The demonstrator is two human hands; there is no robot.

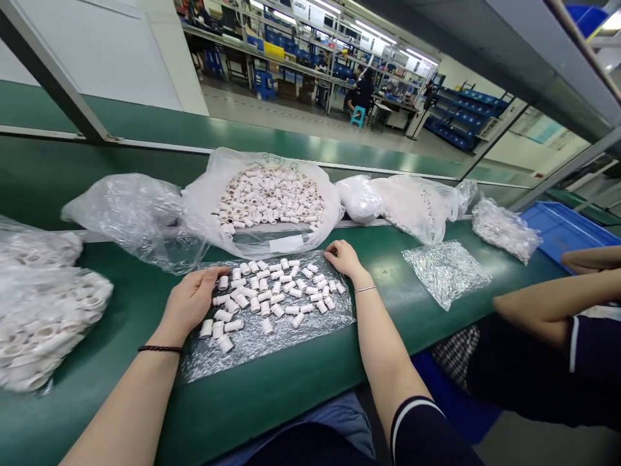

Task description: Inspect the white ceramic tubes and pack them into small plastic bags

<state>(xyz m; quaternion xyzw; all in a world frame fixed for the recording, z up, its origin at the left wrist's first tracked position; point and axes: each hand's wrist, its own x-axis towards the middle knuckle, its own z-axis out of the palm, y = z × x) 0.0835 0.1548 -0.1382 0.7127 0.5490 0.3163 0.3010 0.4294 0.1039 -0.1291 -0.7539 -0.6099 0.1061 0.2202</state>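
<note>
Near the bench's front edge, the left hand (191, 299) and right hand (343, 257) rest spread, holding nothing, flanking small white tubes (272, 294) on a clear plastic sheet (252, 340); an open bag of tubes (269, 197) sits behind.

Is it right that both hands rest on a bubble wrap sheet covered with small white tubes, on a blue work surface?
Not quite. The head view shows the left hand and right hand at the bubble wrap sheet with small white tubes, but the work surface is green, not blue.

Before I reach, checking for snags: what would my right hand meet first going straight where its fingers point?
Probably the open bag of white tubes: the right hand points toward it, fingertips nearly touching.
</note>
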